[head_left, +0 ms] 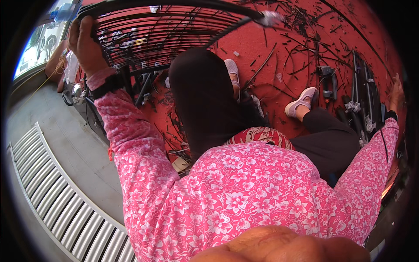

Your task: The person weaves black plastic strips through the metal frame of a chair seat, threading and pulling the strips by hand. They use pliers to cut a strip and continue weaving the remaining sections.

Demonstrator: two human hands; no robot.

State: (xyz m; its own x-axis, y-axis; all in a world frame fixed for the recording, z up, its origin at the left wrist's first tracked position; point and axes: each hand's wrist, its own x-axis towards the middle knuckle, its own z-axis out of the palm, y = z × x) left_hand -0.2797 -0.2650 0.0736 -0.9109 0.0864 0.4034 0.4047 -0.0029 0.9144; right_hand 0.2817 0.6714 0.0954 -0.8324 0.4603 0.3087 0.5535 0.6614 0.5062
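Black wire frame (166, 26) — thin, glossy metal rods; the red floor (270, 48) — matt, rough-painted; the sleeves (131, 144) soft printed cloth

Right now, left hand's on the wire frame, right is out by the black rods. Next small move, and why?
Probably bring the right hand in with one of the black rods toward the wire frame. The left hand grips the frame's left edge and holds it raised, while the right hand rests at the rod bundle lying on the red floor, far from the frame.
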